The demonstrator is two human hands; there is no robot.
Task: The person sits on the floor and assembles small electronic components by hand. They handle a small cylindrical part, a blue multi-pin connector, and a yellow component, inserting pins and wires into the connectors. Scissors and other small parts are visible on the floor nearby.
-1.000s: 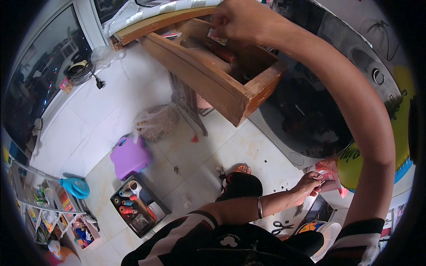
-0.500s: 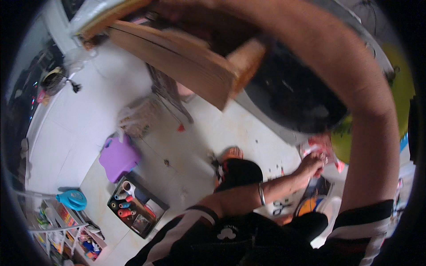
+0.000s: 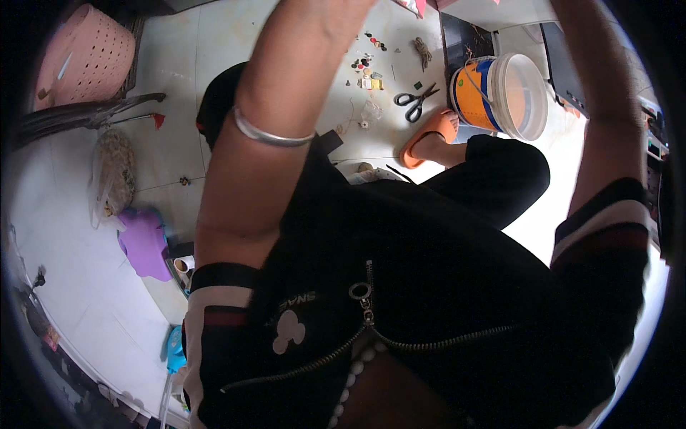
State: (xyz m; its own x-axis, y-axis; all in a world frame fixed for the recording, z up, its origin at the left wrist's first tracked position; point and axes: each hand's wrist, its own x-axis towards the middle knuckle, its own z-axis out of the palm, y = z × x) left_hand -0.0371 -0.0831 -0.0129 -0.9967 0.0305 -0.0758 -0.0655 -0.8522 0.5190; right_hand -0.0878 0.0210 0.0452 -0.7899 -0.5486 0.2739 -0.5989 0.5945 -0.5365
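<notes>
Both my hands lie beyond the upper edge, so what they hold or touch cannot be seen. My left forearm, with a silver bangle (image 3: 275, 134) at the wrist, stretches upward left of the middle. Along the right side my right arm also reaches up out of view. Between the two forearms, on the tiled floor, lie black-handled scissors (image 3: 414, 102), several loose buttons (image 3: 374, 43), a small bundle of cord (image 3: 422, 53) and a little clear bag (image 3: 371, 111). A sliver of something pink and white (image 3: 412, 6) shows at the top edge; its kind is unclear.
An orange, blue and white bucket (image 3: 477, 93) stands beside my foot in an orange slipper (image 3: 429, 139). Leftward are a pink perforated basket (image 3: 91, 53), a filled plastic bag (image 3: 114, 168), a purple plastic thing (image 3: 143, 243) and a partly hidden white spool (image 3: 184, 264).
My view has swung, and the wooden drawer-like piece and dark round surface are gone from it. My left hand, earlier at a pink packet on the right, has left the picture; my left arm now points upward.
</notes>
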